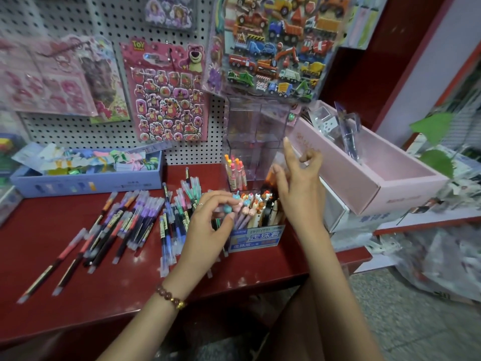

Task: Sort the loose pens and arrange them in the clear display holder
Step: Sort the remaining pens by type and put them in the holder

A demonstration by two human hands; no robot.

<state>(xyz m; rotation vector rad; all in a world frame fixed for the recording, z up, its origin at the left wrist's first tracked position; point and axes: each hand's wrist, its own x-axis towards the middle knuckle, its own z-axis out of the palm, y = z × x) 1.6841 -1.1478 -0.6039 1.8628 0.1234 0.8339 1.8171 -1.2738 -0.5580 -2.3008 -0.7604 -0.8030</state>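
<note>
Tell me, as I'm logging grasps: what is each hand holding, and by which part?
The left hand pinches a teal-topped pen by that top end, between its fingers. The right hand, open beside the clear holder, holds nothing.

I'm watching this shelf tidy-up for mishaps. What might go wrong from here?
1. The left hand pinches a teal-topped pen at the front compartment of the clear acrylic holder, already packed with animal-topped pens; forcing it in may jam.
2. Loose capped pens lie near the front edge of the red shelf; a passing wrist could sweep some off.
</note>
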